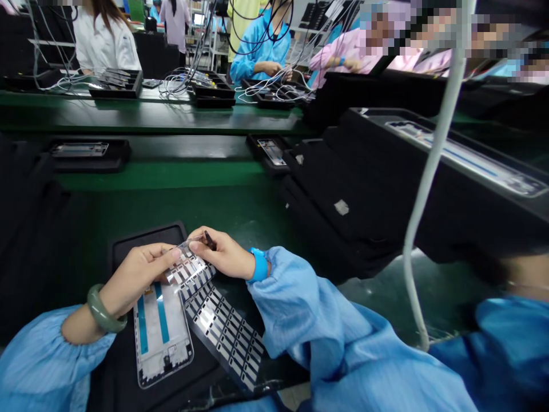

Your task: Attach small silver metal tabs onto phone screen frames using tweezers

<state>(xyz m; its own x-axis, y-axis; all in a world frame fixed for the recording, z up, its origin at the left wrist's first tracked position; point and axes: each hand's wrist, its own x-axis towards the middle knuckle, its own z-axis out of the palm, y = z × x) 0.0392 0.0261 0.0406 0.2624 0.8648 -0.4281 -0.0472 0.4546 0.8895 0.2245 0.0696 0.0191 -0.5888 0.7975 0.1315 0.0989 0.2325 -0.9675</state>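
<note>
My left hand (137,274), with a green bangle at the wrist, pinches the upper end of a long strip of small grey adhesive pads (218,320). My right hand (223,254), with a blue wrist strap, is closed on a thin dark tweezer-like tool (210,240) whose tip meets the strip's top end. Under the hands a white phone frame with two blue stripes (160,332) lies in a black tray (150,237). The strip runs from my fingers down to the lower right over the tray.
A stack of black trays (369,189) stands to the right, with a white cable (429,171) hanging in front. Two more trays with phone frames (81,151) (272,151) sit on the green conveyor. Several people in coats work at the far bench with trays and cables.
</note>
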